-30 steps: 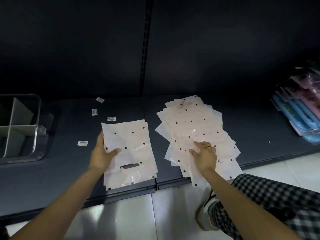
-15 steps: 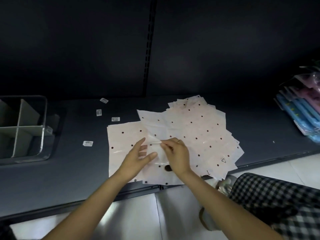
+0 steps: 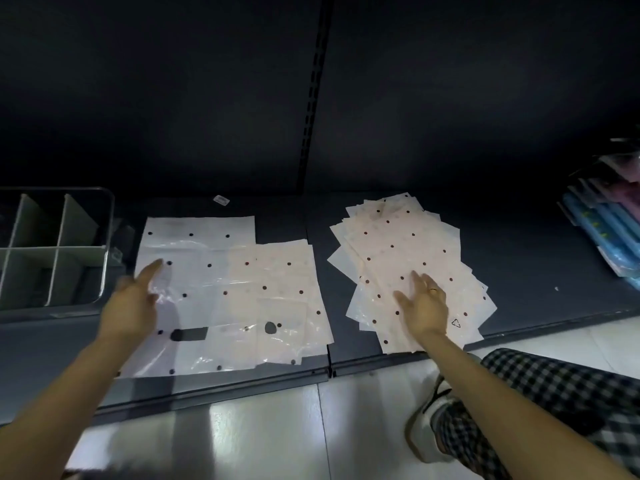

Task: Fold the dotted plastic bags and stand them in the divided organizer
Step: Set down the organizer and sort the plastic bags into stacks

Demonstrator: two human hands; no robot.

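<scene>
Two flat dotted translucent plastic bags (image 3: 221, 292) overlap on dark grey shelf (image 3: 540, 271), one fanned pile (image 3: 405, 258) beside. Left hand (image 3: 133, 303) and right hand (image 3: 424, 303) now flat, fingers spread, pinch released. Clear divided organizer (image 3: 52, 251) far left.

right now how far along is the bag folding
Early. Done: two dotted bags are spread flat, overlapping, beside the divided organizer, whose visible compartments hold no bags. In hand: left hand lies open over the spread bags; right hand rests flat on the fanned pile. Left: all folding and standing.
</scene>
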